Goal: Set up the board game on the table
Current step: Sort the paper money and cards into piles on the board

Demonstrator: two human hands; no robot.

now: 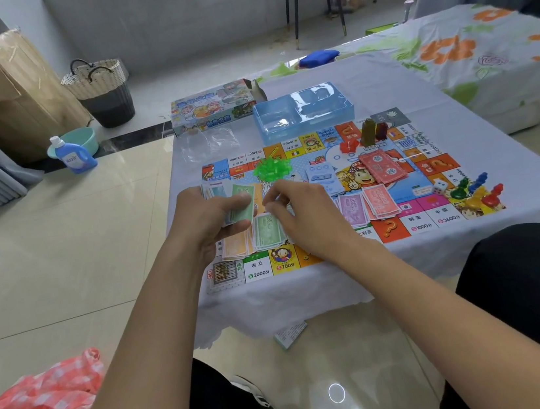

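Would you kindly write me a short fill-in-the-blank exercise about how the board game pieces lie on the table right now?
1. The left hand grips a fanned stack of paper play money whose top note is ____ in colour.
2. The white die rests on the colourful game board beside the green, blue and ____ pawns.
3. The pile of small green plastic houses lies ____ the clear blue plastic tray from the person's view.

Missing words: green; red; in front of

Bright, even indoor light. Round lamp reflections glare on the glossy floor (336,393). Shadows are soft. Wide-angle bending curves the edges; slight overall softness.
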